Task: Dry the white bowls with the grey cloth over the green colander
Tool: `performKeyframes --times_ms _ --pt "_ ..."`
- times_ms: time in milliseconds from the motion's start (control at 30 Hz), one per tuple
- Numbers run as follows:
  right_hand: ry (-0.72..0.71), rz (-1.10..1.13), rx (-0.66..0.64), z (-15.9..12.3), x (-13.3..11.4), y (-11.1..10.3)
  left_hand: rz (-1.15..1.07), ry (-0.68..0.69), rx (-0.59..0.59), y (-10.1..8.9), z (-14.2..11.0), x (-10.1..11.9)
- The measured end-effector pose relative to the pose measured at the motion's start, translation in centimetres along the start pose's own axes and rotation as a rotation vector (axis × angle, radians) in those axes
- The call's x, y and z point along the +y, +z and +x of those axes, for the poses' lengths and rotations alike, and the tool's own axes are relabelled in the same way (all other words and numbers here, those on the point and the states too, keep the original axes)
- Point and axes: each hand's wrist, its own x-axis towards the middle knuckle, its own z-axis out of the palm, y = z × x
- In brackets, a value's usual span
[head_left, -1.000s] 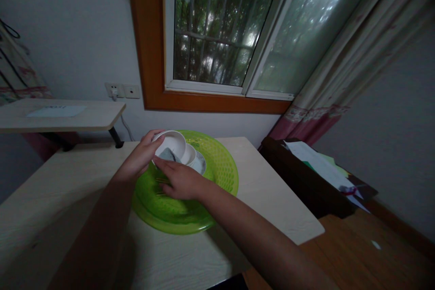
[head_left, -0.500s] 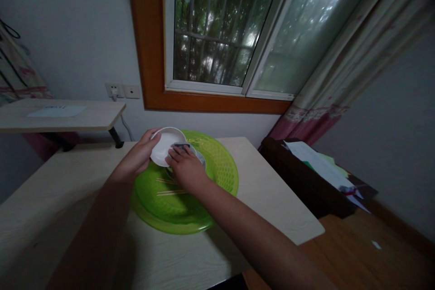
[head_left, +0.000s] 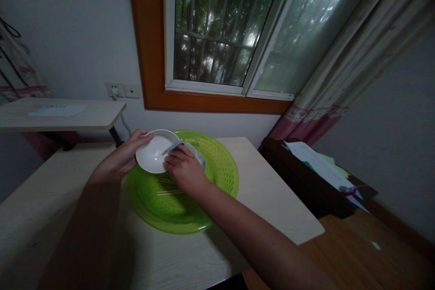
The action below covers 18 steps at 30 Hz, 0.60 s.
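The left hand [head_left: 127, 155] pinches a white bowl [head_left: 149, 156] over the green basket's [head_left: 224, 167] ten o'clock side. The right hand [head_left: 186, 168] grips a grey cloth [head_left: 175, 146] at the bowl's three o'clock. Chopsticks [head_left: 167, 193] lie toward the basket's eight o'clock.

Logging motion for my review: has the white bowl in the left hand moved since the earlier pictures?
Yes: judged against the brown window frame, the white bowl in the left hand has shifted left in the view.
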Motion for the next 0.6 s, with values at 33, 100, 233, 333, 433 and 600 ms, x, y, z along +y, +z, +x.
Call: performKeyframes --times_ms 33,100,233,333,433,600 --pt "-0.006 -0.003 0.01 0.0 0.0 0.0 0.027 -0.005 -0.004 -0.1 -0.2 0.2" --pt "-0.008 0.0 0.023 -0.1 -0.1 0.1 0.091 -0.024 -0.008 -0.3 -0.6 0.7" --pt "-0.015 -0.006 0.006 -0.3 -0.1 -0.1 0.162 -0.07 -0.047 -0.3 -1.2 1.2" --pt "-0.016 -0.03 -0.009 -0.3 -0.1 -0.2 0.157 -0.07 -0.08 -0.4 -1.0 1.0" --pt "0.021 -0.062 -0.016 -0.2 -0.2 0.0 0.12 -0.078 -0.07 -0.1 -0.7 0.6" --pt "0.105 -0.061 -0.024 -0.3 -0.4 0.1 0.035 -0.052 -0.06 1.0 -0.6 0.4"
